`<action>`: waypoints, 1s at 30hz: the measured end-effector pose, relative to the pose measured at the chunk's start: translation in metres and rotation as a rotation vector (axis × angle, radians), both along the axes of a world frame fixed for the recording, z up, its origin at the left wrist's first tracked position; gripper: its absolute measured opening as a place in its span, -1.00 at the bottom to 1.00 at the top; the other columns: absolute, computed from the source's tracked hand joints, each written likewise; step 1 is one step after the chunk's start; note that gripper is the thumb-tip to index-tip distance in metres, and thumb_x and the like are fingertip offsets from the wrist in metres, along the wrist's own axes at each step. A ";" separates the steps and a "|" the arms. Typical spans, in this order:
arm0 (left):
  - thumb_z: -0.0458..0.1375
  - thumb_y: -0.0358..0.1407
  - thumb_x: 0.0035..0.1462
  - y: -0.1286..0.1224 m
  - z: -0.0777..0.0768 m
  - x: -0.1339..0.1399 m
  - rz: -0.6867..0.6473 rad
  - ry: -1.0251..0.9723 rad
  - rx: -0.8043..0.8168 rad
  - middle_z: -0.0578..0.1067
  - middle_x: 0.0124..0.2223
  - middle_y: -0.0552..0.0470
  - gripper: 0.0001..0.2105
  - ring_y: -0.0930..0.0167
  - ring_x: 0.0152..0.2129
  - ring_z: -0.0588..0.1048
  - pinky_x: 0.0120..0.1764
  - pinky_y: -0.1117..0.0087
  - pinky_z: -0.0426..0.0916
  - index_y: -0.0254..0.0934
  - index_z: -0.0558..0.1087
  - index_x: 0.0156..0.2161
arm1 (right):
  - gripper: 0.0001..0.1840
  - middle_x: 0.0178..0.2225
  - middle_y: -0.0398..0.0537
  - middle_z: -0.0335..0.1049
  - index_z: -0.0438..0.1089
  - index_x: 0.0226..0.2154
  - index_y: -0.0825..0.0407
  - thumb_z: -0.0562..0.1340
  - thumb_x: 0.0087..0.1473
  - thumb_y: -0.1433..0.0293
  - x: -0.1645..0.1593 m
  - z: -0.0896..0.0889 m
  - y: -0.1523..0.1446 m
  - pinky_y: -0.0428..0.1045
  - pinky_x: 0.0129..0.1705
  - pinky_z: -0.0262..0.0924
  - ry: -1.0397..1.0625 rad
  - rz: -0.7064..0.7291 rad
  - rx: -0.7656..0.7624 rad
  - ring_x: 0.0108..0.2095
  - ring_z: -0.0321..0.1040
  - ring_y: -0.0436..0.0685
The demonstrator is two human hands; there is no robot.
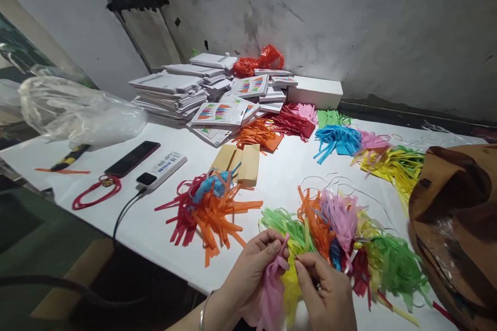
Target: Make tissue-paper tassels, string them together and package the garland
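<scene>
My left hand (258, 261) pinches a pink paper tassel (272, 295) near its twisted top, and the strips hang down below. Close beside it, my right hand (324, 287) is closed, thumb against fingers, on a thin dark needle-like piece (293, 253) that points at the tassel's top. A yellow tassel (291, 289) hangs between and behind the hands. Just beyond lie a light green tassel (285, 223), an orange tassel (316, 222), a pink-violet tassel (341, 214) and a green tassel (399, 266), with white string (363, 194) looping around them.
Red, blue and orange tassels (215, 207) lie left, near folded tan card (246, 165). Further left are a phone (132, 159), a white device with a cable (163, 169) and a cutter (71, 158). White boxes (171, 88) are stacked behind. A brown bag (454, 217) stands right.
</scene>
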State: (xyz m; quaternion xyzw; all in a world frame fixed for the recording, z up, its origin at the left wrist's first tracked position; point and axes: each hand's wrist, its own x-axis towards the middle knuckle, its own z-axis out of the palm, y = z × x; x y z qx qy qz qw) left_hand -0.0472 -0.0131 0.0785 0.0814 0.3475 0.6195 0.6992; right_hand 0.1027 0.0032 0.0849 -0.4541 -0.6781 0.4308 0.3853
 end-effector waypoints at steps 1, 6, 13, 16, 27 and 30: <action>0.47 -0.29 -0.04 0.000 -0.001 0.001 0.000 -0.008 0.001 0.53 -0.46 0.07 -0.72 0.62 -0.62 0.45 -0.49 0.66 0.33 -0.35 0.46 -0.35 | -0.66 -0.61 -0.18 0.35 0.47 -0.45 -0.02 0.17 0.21 0.13 0.000 0.000 0.000 -0.09 -0.52 0.08 -0.012 -0.001 0.009 -0.62 0.23 0.02; 0.47 -0.26 -0.05 -0.003 -0.003 0.003 -0.017 -0.009 -0.007 0.52 -0.47 0.08 -0.70 0.62 -0.63 0.44 -0.48 0.65 0.33 -0.35 0.44 -0.36 | -0.68 -0.61 -0.21 0.34 0.47 -0.43 -0.02 0.17 0.22 0.16 0.000 0.003 0.000 -0.11 -0.51 0.06 -0.014 -0.020 0.047 -0.62 0.24 -0.01; 0.44 -0.17 -0.02 -0.004 -0.002 0.003 0.026 0.284 0.042 0.54 -0.45 0.09 -0.71 0.57 -0.55 0.43 -0.43 0.59 0.30 -0.32 0.48 -0.36 | -0.74 -0.55 -0.16 0.46 0.48 -0.38 -0.05 0.13 0.26 0.26 0.002 -0.009 -0.002 -0.07 -0.44 0.12 -0.137 -0.019 0.250 -0.56 0.38 0.05; 0.43 -0.12 -0.02 -0.007 -0.001 0.002 0.051 0.481 0.065 0.54 -0.42 0.07 -0.70 0.50 -0.47 0.45 -0.37 0.54 0.32 -0.32 0.53 -0.34 | -0.71 -0.58 -0.17 0.42 0.45 -0.41 -0.05 0.10 0.28 0.30 0.003 -0.011 -0.001 -0.06 -0.44 0.10 -0.200 0.031 0.326 -0.59 0.38 0.05; 0.31 -0.14 0.12 -0.012 -0.010 -0.001 0.067 0.700 0.207 0.57 -0.32 0.00 -0.79 0.39 -0.36 0.52 -0.24 0.41 0.41 -0.27 0.57 -0.25 | -0.72 -0.58 -0.21 0.35 0.35 -0.40 0.00 0.05 0.32 0.38 0.006 -0.007 0.004 -0.10 -0.47 0.06 -0.250 0.080 0.473 -0.61 0.35 -0.01; 0.32 -0.19 0.11 -0.012 -0.007 -0.003 0.057 0.807 0.209 0.57 -0.32 -0.03 -0.82 0.36 -0.34 0.52 -0.22 0.39 0.41 -0.28 0.56 -0.28 | -0.72 -0.61 -0.22 0.33 0.36 -0.40 0.01 0.04 0.31 0.42 0.005 -0.006 0.004 -0.09 -0.49 0.04 -0.275 0.095 0.559 -0.62 0.34 0.00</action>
